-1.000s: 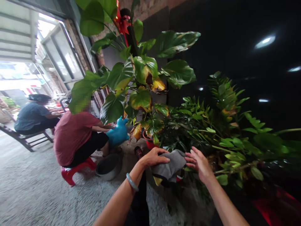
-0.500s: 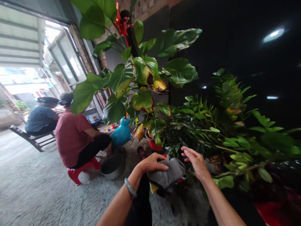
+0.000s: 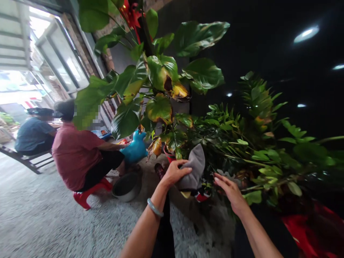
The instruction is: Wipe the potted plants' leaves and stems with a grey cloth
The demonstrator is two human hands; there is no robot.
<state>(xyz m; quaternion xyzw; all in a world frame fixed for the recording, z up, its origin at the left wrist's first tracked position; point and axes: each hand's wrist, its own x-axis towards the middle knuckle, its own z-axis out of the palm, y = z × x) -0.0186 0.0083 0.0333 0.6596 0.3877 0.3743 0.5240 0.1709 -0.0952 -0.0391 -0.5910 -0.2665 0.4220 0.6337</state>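
My left hand, with a pale bangle on its wrist, grips a grey cloth item; its exact kind I cannot make out. The cloth is tilted up, its narrow end pointing away from me, and a bit of yellow shows under its lower edge. To the right, my right hand is apart from the cloth, fingers stretched out beside the low foliage. Something red and white lies just below the cloth, partly hidden by it.
A tall leafy plant grows from a red pot ahead. Two people sit at the left, the nearer on a red stool. Beside them are a grey basin and a blue animal-shaped toy. Red fabric lies lower right.
The grey cloth has been lifted and tipped upward in my left hand. My right hand has moved slightly lower and to the right. The view has turned a little to the right.
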